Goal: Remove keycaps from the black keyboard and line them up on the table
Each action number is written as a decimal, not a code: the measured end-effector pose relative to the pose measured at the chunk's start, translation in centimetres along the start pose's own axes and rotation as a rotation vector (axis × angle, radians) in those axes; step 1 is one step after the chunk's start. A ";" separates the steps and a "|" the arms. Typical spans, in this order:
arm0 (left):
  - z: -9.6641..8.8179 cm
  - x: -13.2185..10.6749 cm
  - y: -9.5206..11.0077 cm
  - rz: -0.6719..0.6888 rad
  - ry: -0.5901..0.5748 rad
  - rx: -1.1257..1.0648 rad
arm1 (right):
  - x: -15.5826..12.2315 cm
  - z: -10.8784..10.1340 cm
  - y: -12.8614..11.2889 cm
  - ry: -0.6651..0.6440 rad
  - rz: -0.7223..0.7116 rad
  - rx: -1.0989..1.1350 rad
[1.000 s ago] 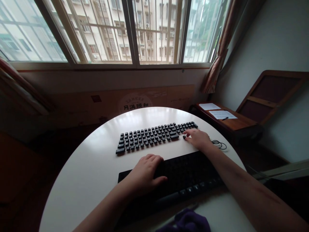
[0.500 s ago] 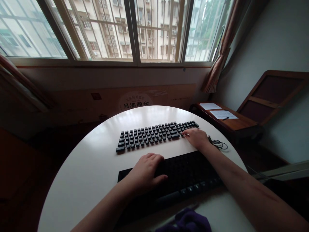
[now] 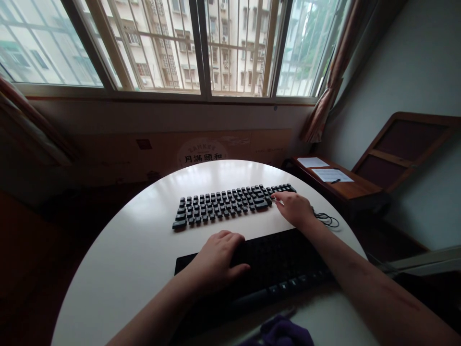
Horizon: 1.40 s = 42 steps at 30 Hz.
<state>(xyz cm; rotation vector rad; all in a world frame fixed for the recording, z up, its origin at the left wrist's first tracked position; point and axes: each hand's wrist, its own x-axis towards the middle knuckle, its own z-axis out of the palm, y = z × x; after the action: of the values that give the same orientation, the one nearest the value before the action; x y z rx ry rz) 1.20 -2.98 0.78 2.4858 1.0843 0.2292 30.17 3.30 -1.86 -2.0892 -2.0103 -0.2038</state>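
Loose black keycaps [image 3: 219,205] stand in slanting rows on the round white table [image 3: 118,250], set out like a keyboard. Nearer to me lies a black keyboard body [image 3: 273,254] whose main area shows no raised keys. My left hand [image 3: 221,254] rests on its left part, thumb and fingers apart. At the right end of the keycap rows, my right hand [image 3: 294,208] has its fingertips pinched together. Something small and shiny shows at those fingertips, too small to name. My right forearm covers the right end of the keyboard body.
A coiled black cable [image 3: 327,220] lies right of my right hand. A purple cloth [image 3: 284,331] sits at the near edge. Beyond the table on the right, papers [image 3: 332,175] and a pen lie on a wooden chair [image 3: 360,185]. A barred window is ahead.
The view has tilted slightly. My right hand stays by the right end of the keycaps with only a small shift, and my left hand stays on the keyboard body.
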 end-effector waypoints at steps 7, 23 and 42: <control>0.0 -0.1 -0.1 0.005 0.000 0.001 | 0.2 0.8 0.2 -0.096 -0.048 -0.018; -0.1 -0.1 0.1 0.009 0.007 -0.008 | 0.5 0.2 -0.3 -0.130 -0.094 -0.053; 0.4 -0.2 -0.5 0.025 0.029 -0.015 | 1.5 0.0 0.8 -0.276 -0.223 -0.078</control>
<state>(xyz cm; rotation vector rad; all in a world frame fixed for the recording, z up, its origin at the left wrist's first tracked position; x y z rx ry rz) 0.84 -2.94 0.24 2.4912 1.0598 0.2804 31.03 4.78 -1.53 -2.0289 -2.4361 -0.0322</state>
